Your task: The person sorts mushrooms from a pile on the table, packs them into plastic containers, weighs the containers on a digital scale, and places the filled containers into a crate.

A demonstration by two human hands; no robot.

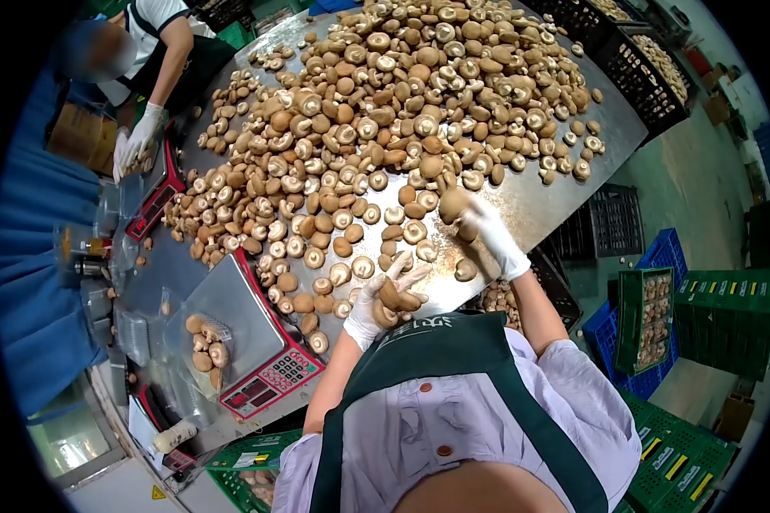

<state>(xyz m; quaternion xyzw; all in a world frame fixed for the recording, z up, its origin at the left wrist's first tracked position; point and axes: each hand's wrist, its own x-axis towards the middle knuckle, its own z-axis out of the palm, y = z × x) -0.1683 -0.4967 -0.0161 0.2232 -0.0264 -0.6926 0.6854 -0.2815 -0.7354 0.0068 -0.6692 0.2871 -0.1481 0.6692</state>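
Observation:
Brown mushrooms (428,94) lie heaped across a metal table (535,201). My left hand (381,303), in a white glove, is palm up near the table's front edge, its fingers curled around several mushrooms (393,297). To the right, my gloved right hand (492,232) is at the lower edge of the heap, closed on a mushroom (454,205) and slightly blurred. A single mushroom (465,269) lies between the hands, below the right one. On the left, a scale (239,325) with a red frame carries a clear plastic tray of mushrooms (207,346).
A co-worker's gloved hands (141,141) are at a second red scale (156,201), upper left. Black crates of mushrooms (637,73) stand beyond the table's right side. Green crates (723,321) are stacked on the right, near a blue crate (603,342). Clear trays (133,338) lie at left.

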